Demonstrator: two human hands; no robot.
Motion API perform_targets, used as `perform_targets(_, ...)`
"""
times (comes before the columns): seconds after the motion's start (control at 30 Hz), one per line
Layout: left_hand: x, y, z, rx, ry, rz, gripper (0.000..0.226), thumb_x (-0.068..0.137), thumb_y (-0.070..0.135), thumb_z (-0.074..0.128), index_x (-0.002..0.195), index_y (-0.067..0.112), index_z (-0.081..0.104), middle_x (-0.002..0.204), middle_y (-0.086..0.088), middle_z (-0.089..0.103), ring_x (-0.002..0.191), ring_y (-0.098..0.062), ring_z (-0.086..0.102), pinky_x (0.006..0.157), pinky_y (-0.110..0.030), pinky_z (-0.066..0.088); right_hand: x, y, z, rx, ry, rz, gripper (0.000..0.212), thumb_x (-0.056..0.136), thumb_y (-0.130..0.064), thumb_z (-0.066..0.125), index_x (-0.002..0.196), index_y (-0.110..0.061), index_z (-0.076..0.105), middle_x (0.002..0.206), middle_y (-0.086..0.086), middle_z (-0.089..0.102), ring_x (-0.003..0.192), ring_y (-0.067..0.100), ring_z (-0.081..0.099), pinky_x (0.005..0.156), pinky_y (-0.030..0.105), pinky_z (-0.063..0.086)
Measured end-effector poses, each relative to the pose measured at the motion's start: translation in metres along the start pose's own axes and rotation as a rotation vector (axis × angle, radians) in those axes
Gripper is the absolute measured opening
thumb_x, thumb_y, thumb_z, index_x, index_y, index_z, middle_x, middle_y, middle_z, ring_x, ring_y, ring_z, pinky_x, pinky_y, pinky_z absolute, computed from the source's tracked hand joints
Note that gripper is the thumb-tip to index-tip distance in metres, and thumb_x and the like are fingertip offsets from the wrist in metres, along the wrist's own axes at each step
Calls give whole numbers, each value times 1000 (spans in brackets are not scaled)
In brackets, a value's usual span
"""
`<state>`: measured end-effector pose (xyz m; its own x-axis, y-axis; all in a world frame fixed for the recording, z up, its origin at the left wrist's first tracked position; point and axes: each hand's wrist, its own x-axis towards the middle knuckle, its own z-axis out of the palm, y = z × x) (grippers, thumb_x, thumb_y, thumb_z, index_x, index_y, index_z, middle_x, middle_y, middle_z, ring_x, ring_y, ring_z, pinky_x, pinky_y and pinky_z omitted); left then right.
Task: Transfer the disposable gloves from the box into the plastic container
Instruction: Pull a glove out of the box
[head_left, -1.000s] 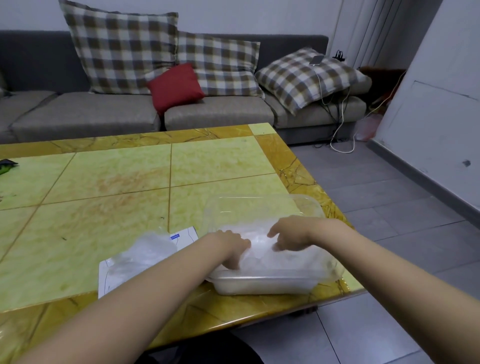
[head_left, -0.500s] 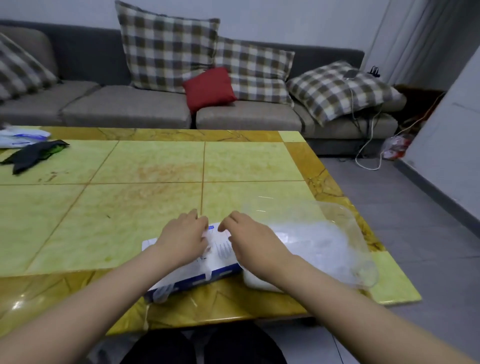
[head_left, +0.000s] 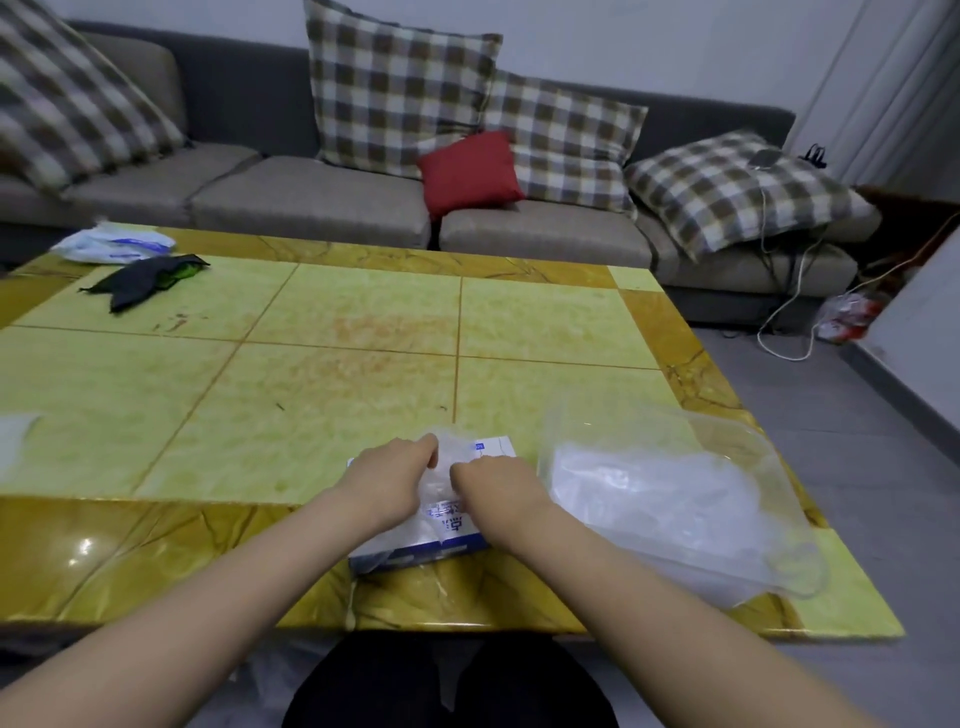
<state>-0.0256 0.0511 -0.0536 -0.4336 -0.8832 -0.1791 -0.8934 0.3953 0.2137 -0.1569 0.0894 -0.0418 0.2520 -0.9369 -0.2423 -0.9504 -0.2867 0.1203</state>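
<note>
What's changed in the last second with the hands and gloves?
Both hands came out of the plastic container and moved left to the box. The left hand and right hand now pinch a clear glove bundle coming out of the box. The container, its glove pile and the box stayed put on the table.

Box (head_left: 452, 530) just left of container (head_left: 727, 441), on table (head_left: 311, 364)

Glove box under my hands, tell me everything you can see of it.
The glove box is a carton, seemingly cardboard, white on top with blue print, dark blue along its near side. It lies flat by the near edge of the table, left of the plastic container. Clear disposable gloves bunch from its top, pinched by the left hand and right hand.
</note>
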Motion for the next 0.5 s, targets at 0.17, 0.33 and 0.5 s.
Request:
perform_targets(0.17, -4, -2, -16, -11, 112, -31, 15, 93, 15, 46, 102, 21, 56, 104, 4, 61, 102, -18, 55, 84, -33, 35, 2, -2, 2, 152, 48, 48, 32, 94, -6, 48, 125, -8, 45, 126, 12, 48, 110, 31, 54, 73, 34, 37)
perform_targets(0.33, -8, 7, -38, -236, 344, 31, 8, 96, 20, 46, 97, 19, 55, 87, 6, 58, 82, -17, 54, 81, -36, 43, -11, 2, -7, 608, 280, 38, 48, 96, -15, 51, 139, -14, 30, 138, 5, 43, 114, 26, 53, 85, 36, 45)
perform_targets(0.5, -6, 19, -36, -365, 372, 44, 9, 98, 18, 42, 99, 16, 51, 71, 8, 54, 74, -23, 55, 72, -36, 37, -25, 9, -20, 718, 392, 6, 49, 97, -20, 49, 141, -16, 27, 127, 6, 56, 104, 25, 60, 82, 36, 48)
